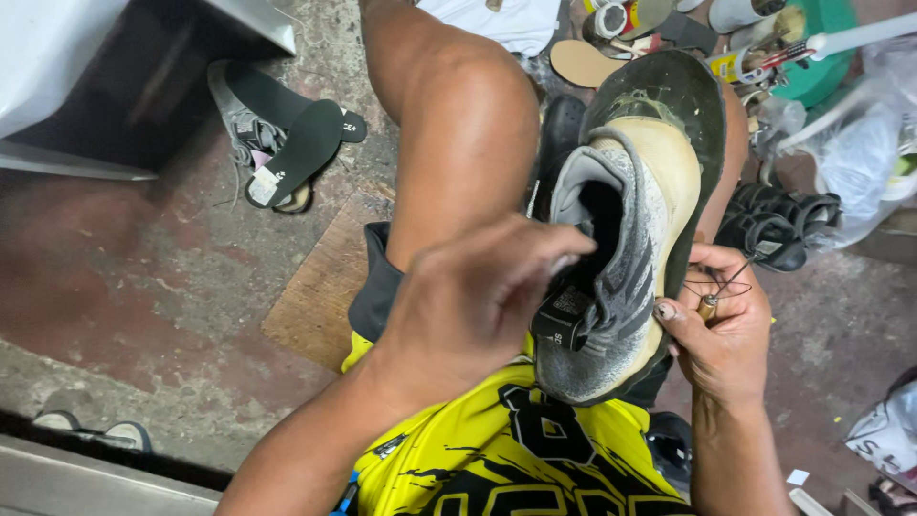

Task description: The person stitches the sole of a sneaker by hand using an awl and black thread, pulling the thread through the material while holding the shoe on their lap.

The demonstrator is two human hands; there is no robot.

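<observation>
Centre frame, between the knees: a grey knit sneaker (621, 258) is held sole-outward on the lap, its worn tan sole and dark outsole edge turned toward 1 o'clock.
Left hand (478, 301): the fingers are pushed into the shoe's opening at 3 o'clock of the palm and closed on the collar; the wrist is bent and the back of the hand faces the camera.
Right hand (721, 325): it is placed at 4 o'clock of the shoe, its fingers pinched together on a thin awl (718, 291), with loops of thread (712, 285) just beside the tip.
Step in hand, as judged: stitching along the sole edge is best done with the shoe braced from inside and the awl kept square to the seam, so that the point clears the inner fingers.
Floor (143, 287): a black insole (301, 153) is seen at 10 o'clock, well apart.
Background, 2 o'clock: dark sandals (778, 225) and plastic bags (860, 143) are seen.
</observation>
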